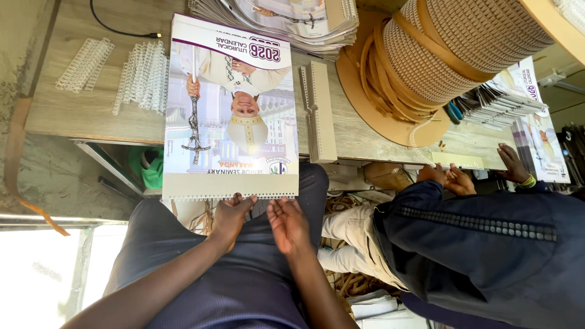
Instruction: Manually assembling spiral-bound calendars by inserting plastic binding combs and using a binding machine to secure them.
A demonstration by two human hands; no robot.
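A wall calendar (231, 109) with a glossy picture cover lies on the wooden table (91, 109), its wire-bound edge hanging over the near side towards me. My left hand (230, 218) curls its fingers around that bound edge near the middle. My right hand (289, 225) is just beside it, palm showing and fingers straight, with the fingertips at the wire binding. Both hands rest above my lap in dark blue trousers.
Two bundles of white wire combs (143, 76) lie left of the calendar. Grey punched strips (320, 113) lie to its right, more calendars (286, 21) behind it. A big spool of binding wire (439, 55) stands further right. A co-worker in a dark jacket (487, 244) handles a strip (457, 160).
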